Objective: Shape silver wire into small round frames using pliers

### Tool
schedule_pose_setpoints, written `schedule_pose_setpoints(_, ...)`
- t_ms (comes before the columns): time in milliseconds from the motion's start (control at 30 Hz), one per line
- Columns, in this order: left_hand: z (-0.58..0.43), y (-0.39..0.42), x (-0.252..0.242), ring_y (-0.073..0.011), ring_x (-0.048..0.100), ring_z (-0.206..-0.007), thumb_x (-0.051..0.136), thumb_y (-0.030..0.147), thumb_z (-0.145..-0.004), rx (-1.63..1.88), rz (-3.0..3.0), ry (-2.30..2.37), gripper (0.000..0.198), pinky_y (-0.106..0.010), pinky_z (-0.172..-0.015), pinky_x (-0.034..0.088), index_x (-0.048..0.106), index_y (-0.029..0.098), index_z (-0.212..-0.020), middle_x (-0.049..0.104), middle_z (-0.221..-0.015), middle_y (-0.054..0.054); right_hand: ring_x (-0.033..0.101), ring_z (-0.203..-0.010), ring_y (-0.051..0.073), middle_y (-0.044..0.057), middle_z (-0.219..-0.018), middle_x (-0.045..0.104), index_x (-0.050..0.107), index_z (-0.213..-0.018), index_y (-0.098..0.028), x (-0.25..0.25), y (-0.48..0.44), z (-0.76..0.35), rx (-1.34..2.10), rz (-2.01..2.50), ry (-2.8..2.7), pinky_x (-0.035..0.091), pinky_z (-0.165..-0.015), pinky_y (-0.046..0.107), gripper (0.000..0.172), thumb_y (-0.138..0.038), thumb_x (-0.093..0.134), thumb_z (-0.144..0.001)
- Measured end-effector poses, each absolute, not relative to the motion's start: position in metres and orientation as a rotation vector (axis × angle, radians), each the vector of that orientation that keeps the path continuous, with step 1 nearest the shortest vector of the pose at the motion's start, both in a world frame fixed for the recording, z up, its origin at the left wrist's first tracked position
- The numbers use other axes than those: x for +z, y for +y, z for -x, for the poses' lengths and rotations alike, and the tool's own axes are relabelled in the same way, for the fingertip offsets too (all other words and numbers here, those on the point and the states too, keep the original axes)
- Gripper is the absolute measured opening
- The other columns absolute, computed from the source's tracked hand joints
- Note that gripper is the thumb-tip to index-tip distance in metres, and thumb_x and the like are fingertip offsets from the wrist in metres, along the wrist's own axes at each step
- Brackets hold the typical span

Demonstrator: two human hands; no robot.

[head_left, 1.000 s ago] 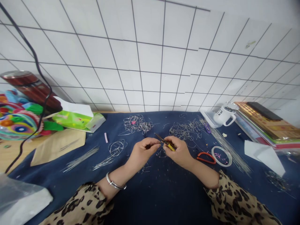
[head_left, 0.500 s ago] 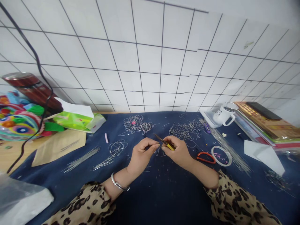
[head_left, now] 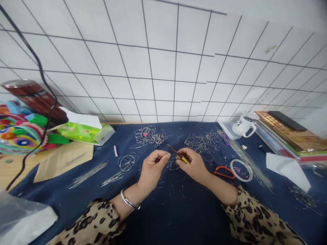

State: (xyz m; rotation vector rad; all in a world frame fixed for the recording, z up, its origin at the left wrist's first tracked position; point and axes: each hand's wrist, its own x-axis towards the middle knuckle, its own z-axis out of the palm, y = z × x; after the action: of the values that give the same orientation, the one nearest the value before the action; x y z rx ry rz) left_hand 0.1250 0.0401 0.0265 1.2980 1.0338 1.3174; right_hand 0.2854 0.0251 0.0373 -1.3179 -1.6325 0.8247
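Across the wooden tabletop (head_left: 12,167), smooth dark-blue cloth (head_left: 184,211) extends beneath forearms (head_left: 224,189) angled inward from the near side. Left hand (head_left: 153,168): thumb and forefinger pinched together; whether wire is held cannot be determined. Right hand (head_left: 193,165): fingers closed around yellow-handled pliers (head_left: 186,159), dark metal nose pointing far left. Between the hands, nearer the right: a thin-wire frame (head_left: 173,165), partly hidden.

Right hand (head_left: 193,165) grips tool (head_left: 185,159) (yellow-handled) over cloth (head_left: 189,211).

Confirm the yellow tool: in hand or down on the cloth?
In hand: the right hand grips the yellow tool by its handle, its dark end sticking out.
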Motion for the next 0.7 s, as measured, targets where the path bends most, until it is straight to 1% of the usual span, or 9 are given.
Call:
schedule_pose_setpoints(200,-0.1249,0.0420,0.0270,-0.0101,0.049,-0.063,0.063,0.026,-0.076,1.348,-1.234,1.031,0.011,-0.021,-0.063,0.039,0.060,0.015,-0.074,0.055,-0.066,0.002,0.061,-0.081,0.014,0.000,-0.087,0.063,0.055,-0.096,-0.021,0.0372,0.0255,-0.2875,0.843,1.299,-1.605,0.048,-0.078,0.029,0.024,-0.022,0.058,-0.072)
schedule_pose_setpoints(433,-0.1241,0.0425,0.0256,-0.0094,0.048,-0.062,0.063,0.028,-0.076,1.308,-1.180,1.031,0.014,-0.021,-0.063,0.039,0.059,0.015,-0.074,0.054,-0.063,0.003,0.057,-0.081,0.015,0.001,-0.092,0.060,0.055,-0.100,-0.022,0.0326,0.0255,-0.2868,0.619,1.282,-1.742,0.047,-0.078,0.030,0.032,-0.015,0.056,-0.068)
schedule_pose_setpoints(533,-0.1241,0.0419,0.0257,-0.0093,0.049,-0.060,0.062,0.028,-0.077,1.285,-1.162,1.013,0.014,-0.021,-0.062,0.039,0.059,0.015,-0.075,0.055,-0.062,0.003,0.056,-0.082,0.015,0.001,-0.093,0.059,0.054,-0.101,-0.022,0.0325,0.0247,-0.2855,0.580,1.268,-1.766,0.046,-0.078,0.030,0.034,-0.013,0.055,-0.069)
schedule_pose_setpoints(633,-0.1242,0.0417,0.0268,-0.0092,0.049,-0.057,0.062,0.029,-0.077,1.277,-1.140,1.006,0.015,-0.021,-0.060,0.039,0.059,0.014,-0.075,0.055,-0.059,0.003,0.056,-0.083,0.015,0.002,-0.094,0.059,0.053,-0.102,-0.022,0.0320,0.0242,-0.2852,0.611,1.274,-1.743,0.046,-0.079,0.030,0.033,-0.015,0.055,-0.070)
schedule_pose_setpoints(700,-0.1238,0.0421,0.0279,-0.0091,0.050,-0.056,0.062,0.029,-0.076,1.273,-1.131,0.996,0.014,-0.021,-0.059,0.039,0.059,0.015,-0.076,0.055,-0.059,0.003,0.057,-0.083,0.015,0.002,-0.094,0.059,0.051,-0.104,-0.022,0.0311,0.0254,-0.2871,0.669,1.283,-1.693,0.046,-0.079,0.030,0.033,-0.020,0.057,-0.072)
